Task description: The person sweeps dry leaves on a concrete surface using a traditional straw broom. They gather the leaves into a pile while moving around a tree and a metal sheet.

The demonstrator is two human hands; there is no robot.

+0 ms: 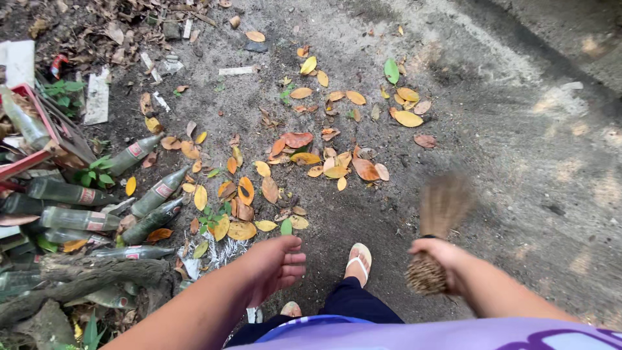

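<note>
Purple shirt hem (453, 334) at the bottom of view, my dark trousers and one sandalled foot (358, 259) just past it on bare dirt ground (518, 129). Right hand (440, 262) has its grip closed tight round the bound stub handle of a short stick broom (435, 227); the bristles are motion-blurred, so I read this as mid-stroke. Left hand (275, 262) is empty, fingers loosely curled, hovering over the ground, touching nothing. Broom's long axis runs roughly along my line of sight: handle end in my fist near my body, bristle fan pointing away from me and slightly right, tips down near the dirt. Step in hand, as I judge it: sweeping the fallen leaves (304, 155), which lie scattered ahead and to the left of the broom, well apart from the bristles. Next stroke would need reach forward-left to get behind that patch, low angle, bristles in contact. Watch item: the pile of glass bottles (149, 194) and the tree root (78, 279) along the left edge of the ground sit just beside the nearest leaves, so a wide swing could clip them.
</note>
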